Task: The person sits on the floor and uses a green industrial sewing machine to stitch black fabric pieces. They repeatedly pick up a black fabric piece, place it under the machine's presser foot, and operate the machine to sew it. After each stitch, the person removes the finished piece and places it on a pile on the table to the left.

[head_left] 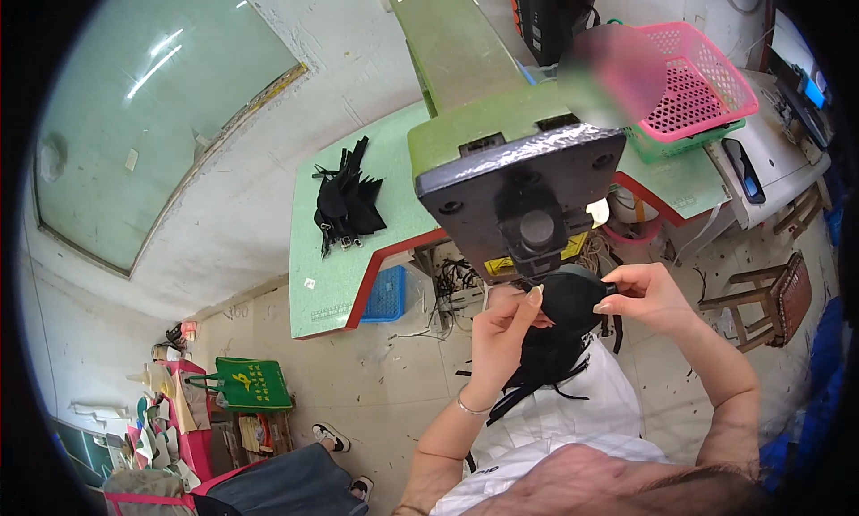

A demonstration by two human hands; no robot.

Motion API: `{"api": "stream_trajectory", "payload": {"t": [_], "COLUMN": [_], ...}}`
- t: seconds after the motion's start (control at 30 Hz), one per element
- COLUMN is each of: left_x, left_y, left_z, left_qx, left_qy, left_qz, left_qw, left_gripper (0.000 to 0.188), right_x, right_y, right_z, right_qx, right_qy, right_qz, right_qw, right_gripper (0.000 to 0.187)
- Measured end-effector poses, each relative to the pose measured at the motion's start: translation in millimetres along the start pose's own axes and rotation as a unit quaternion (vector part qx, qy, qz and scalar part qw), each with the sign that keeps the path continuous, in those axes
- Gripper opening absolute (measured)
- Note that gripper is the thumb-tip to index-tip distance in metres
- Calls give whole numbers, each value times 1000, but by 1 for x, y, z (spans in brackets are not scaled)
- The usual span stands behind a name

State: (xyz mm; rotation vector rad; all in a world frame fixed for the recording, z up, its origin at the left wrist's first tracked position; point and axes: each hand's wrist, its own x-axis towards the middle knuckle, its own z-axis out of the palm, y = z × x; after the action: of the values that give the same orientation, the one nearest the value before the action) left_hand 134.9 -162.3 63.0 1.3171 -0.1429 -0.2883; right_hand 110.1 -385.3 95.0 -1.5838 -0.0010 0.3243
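Note:
Between my two hands is a round black fabric piece (pixel 573 299), right below the dark head of a green machine (pixel 528 171). My left hand (pixel 508 332) pinches its left edge between thumb and fingers. At its right edge, my right hand (pixel 651 298) grips with thumb and forefinger. More black fabric pieces with thin straps (pixel 541 359) lie on my lap, over white clothing. The machine's lower tip is close to the top of the round piece; I cannot tell whether they touch.
A pile of black strapped pieces with metal buckles (pixel 344 198) lies on the green tabletop (pixel 315 288) at left. Back right are a pink basket (pixel 716 113) and a phone (pixel 744 170). A wooden stool (pixel 771 303) stands right. Lower left are a green bag (pixel 250 384) and another person's legs (pixel 286 482).

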Motion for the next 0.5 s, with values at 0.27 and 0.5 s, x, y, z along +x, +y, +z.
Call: {"api": "stream_trajectory", "payload": {"t": [0.27,0.5], "left_x": [-14,1], "left_y": [-10,28], "left_z": [-18,-34], "left_qx": [-11,150], "left_qy": [46,-24], "left_qz": [32,21], "left_qw": [998,988], "left_gripper": [23,21], "right_x": [29,62], "right_y": [-8,-30], "right_z": [11,21], "right_qx": [-27,-82], "right_qy": [-35,-120], "right_qz": [-27,-111], "right_qw": [999,983], "right_gripper": [24,22]}}
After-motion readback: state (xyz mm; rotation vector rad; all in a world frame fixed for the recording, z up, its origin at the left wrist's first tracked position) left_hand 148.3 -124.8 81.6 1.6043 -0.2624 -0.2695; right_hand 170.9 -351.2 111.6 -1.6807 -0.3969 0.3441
